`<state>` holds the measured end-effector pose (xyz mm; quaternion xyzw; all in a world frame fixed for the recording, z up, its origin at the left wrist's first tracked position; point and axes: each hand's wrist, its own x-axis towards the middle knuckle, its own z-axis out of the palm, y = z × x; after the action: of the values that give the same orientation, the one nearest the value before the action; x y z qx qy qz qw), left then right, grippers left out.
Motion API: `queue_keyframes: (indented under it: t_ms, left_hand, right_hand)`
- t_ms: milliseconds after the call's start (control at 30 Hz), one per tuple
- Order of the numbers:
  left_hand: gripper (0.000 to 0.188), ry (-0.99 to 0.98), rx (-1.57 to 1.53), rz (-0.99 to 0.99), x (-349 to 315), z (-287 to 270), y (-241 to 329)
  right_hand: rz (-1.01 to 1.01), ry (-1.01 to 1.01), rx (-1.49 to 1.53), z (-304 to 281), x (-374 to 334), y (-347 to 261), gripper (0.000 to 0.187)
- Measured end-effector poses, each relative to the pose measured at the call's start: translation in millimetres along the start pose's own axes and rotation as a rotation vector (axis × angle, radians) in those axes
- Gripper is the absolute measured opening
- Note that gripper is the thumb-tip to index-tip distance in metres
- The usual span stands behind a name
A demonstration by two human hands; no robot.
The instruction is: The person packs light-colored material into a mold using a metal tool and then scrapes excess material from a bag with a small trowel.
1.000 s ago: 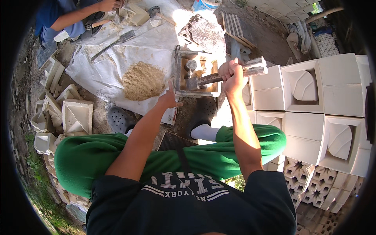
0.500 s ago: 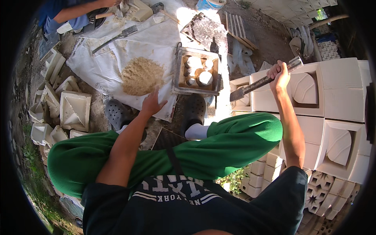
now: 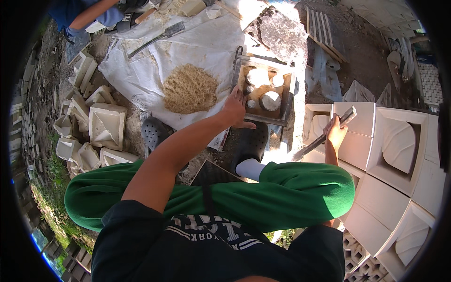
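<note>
On the ground in front of me, just past my dark clog, the square box with the dark rim is sitting half in sunlight, holding several round pale pieces of different sizes. My left hand is reaching across to the box's left side, open and loose, with the fingers extended over the rim and the thumb standing out; I cannot tell how hard they are pressing, if at all. My right hand is clenching around the long bar, well to the right of the box, and the bar is slanting, its upper end pointing away from me and its lower end down toward my green trousers. Beside that hand, pale blocks with recessed leaf-like shapes are standing in a stack. Left of the box, a heap of sand is lying on a white sheet, and a long-handled tool is resting beyond it. Broken-looking pale pieces are piling up near the sheet's left edge. Beyond the box a rough slab is lying, and a co-worker's arm is showing at the top left.
</note>
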<state>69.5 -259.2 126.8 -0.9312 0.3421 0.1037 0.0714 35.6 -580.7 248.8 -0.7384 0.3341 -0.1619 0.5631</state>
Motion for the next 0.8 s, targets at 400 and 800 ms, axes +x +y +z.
queue_keyframes:
  t_ms: [400, 800]
  left_hand:
    - [0.065, -0.035, -0.398, 0.244, -14, -4, -38]
    - [0.017, 0.102, -0.098, -0.334, -195, 4, -239]
  right_hand:
    - [-0.168, -0.306, -0.962, 51, 102, 154, 0.052]
    - [-0.429, -0.441, -1.061, 53, 158, 107, 0.033]
